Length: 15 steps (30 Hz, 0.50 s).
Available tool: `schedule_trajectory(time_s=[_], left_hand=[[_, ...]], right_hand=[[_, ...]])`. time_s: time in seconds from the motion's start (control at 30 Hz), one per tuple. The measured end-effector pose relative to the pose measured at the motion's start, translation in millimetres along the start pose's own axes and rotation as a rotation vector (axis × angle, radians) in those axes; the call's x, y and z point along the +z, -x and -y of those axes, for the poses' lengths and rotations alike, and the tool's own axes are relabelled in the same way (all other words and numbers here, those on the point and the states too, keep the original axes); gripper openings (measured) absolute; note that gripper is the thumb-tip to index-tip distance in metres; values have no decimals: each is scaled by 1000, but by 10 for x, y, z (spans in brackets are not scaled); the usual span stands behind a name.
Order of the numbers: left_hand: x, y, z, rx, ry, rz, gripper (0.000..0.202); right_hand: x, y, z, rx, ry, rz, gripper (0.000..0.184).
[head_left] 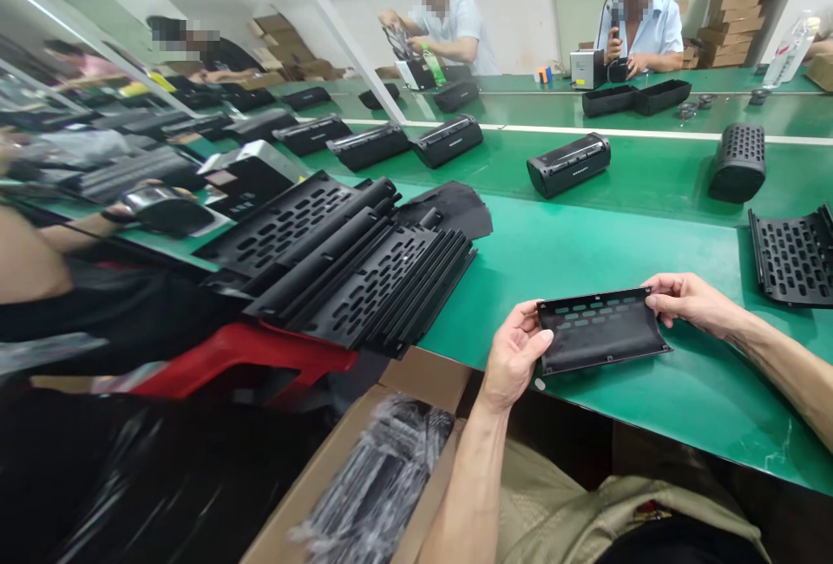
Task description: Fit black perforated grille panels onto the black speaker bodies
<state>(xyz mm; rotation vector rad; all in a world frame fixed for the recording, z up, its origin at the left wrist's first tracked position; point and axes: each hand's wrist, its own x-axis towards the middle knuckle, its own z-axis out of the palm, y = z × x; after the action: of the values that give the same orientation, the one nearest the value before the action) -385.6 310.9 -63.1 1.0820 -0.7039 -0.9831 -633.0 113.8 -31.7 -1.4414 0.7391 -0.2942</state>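
Note:
A curved black speaker grille panel [602, 347] with rows of slots is held between my two hands, just over the green table near its front edge. My left hand [517, 356] grips its left end, thumb on the inner face. At the upper right corner, my right hand [680, 297] pinches the panel between thumb and fingers. To the left lies a stack of similar black perforated panels [383, 278], with dark thin sheets [449, 208] behind it. Another perforated panel [795, 256] rests at the right edge of the view.
Assembled black speakers [569, 167] stand in a row along the green table [508, 260]. An open cardboard box [433, 373] holding plastic-wrapped parts sits below left, beside a red stool [240, 356]. Co-workers [449, 26] sit across the table; another person's arm [84, 234] is at left.

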Motion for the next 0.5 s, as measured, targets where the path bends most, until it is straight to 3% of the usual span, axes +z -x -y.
schedule_trajectory(time_s=[0.5], left_hand=[[14, 10, -23, 15, -41, 23, 58]], right_hand=[[10, -18, -30, -15, -5, -25, 40]])
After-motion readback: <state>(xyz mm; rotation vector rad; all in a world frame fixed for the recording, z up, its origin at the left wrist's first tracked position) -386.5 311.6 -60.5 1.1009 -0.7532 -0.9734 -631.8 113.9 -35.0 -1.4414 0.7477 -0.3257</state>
